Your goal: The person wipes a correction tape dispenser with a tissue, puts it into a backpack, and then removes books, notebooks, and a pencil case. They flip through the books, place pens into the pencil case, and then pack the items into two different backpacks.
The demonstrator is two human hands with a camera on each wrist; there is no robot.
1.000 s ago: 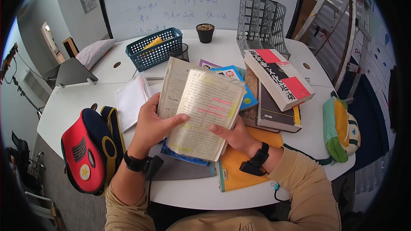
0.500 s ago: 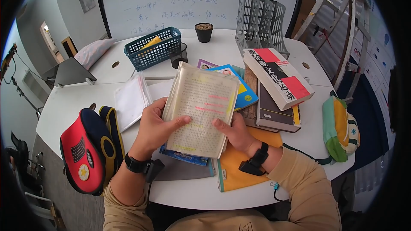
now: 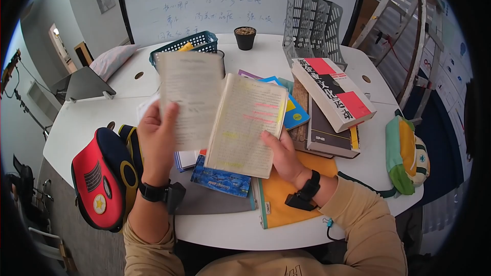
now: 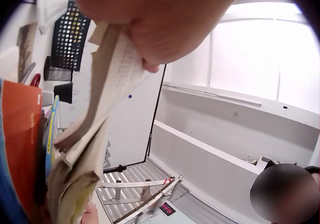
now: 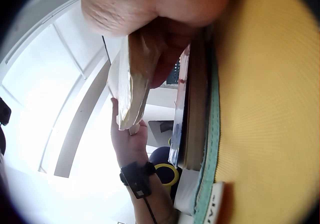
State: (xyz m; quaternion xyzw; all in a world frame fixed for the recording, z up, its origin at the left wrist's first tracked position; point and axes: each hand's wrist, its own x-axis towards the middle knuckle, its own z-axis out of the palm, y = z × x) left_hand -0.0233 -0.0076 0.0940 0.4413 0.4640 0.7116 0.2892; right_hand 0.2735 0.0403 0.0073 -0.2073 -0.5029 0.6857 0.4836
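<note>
A worn paperback book (image 3: 248,125) with pink and yellow highlighter marks lies spread open between both hands in the head view. My left hand (image 3: 156,140) holds its left part, thumb across the blurred page. The right hand (image 3: 284,157) grips the right part at its lower right edge, thumb on the printed page. Seen edge-on in the left wrist view, the pages (image 4: 102,79) hang from the left hand. The right wrist view shows the thick page block (image 5: 131,91) under the right hand. Below the book are a blue booklet (image 3: 222,180) and a grey pouch (image 3: 215,203).
An orange zip pouch (image 3: 299,194) lies by the right wrist. To the right, a thick red-and-black book (image 3: 332,94) tops a pile beside a green-yellow bag (image 3: 406,156). A red-and-navy bag (image 3: 105,181) stands left. Behind are a basket (image 3: 207,42), plant pot (image 3: 245,39) and grey file rack (image 3: 313,28).
The left part of the book first folded in behind the right, then swung out leftwards with my left hand. More of the blue booklet shows below. The right hand stays nearly in place.
</note>
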